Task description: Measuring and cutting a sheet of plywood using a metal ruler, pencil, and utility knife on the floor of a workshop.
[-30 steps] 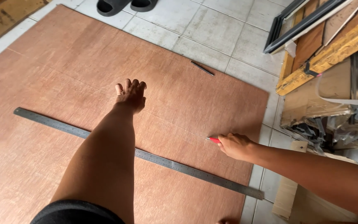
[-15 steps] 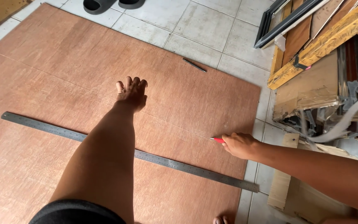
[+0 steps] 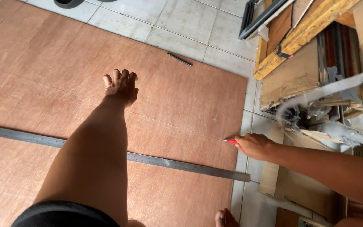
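Right hand, fingers closed on a red pencil at the plywood edge, center right; pencil seems light, stiff; left hand unseen

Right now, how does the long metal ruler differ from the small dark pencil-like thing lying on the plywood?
The metal ruler is long, flat and grey, crossing the plywood sheet under the person's leg; the dark pencil-like tool is short and thin. The ruler lies near the right hand, which holds a red tool; the dark one lies far off, at the sheet's far edge. Both lie flat.
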